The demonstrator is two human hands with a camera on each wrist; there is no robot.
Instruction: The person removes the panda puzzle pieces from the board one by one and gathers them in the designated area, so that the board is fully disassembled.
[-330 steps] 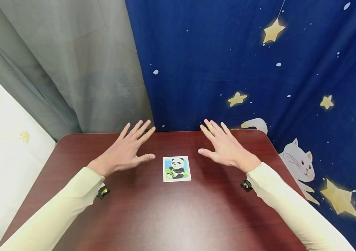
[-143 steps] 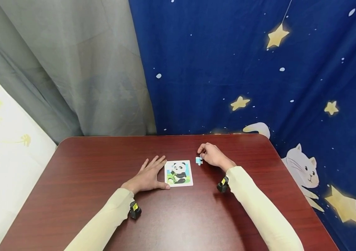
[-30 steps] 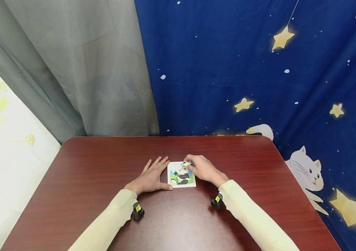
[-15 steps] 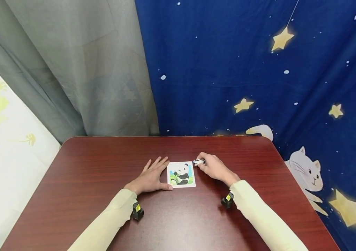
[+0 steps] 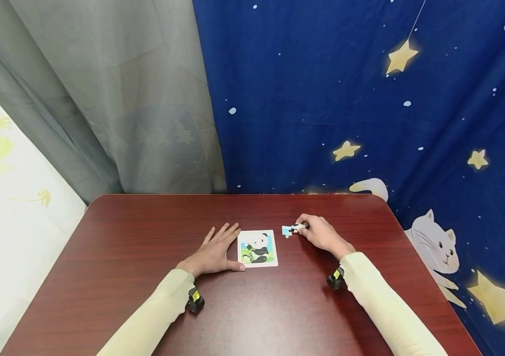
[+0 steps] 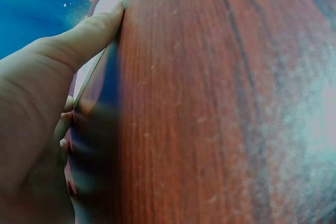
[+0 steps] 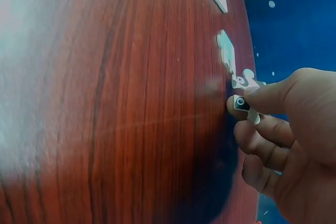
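Observation:
A square panda puzzle (image 5: 258,249) lies flat on the table, its upper left part showing pale board. My left hand (image 5: 213,251) rests along its left edge with fingers spread; in the left wrist view the thumb of that hand (image 6: 52,72) touches the puzzle's edge. To the right of the puzzle, my right hand (image 5: 322,234) pinches a black-and-white puzzle piece (image 5: 298,228) between thumb and fingertips. A light blue piece (image 5: 286,231) lies between the puzzle and that hand. In the right wrist view the pinched piece (image 7: 242,103) shows a printed eye.
The dark red table (image 5: 252,306) spreads around both hands, and its far edge meets a grey curtain (image 5: 159,123) and a blue star-printed curtain (image 5: 288,99). A white patterned surface (image 5: 7,222) stands at the left.
My right hand has moved from the puzzle's upper part to its right, carrying the black-and-white piece beside the light blue one. The left hand has stayed on the puzzle's edge.

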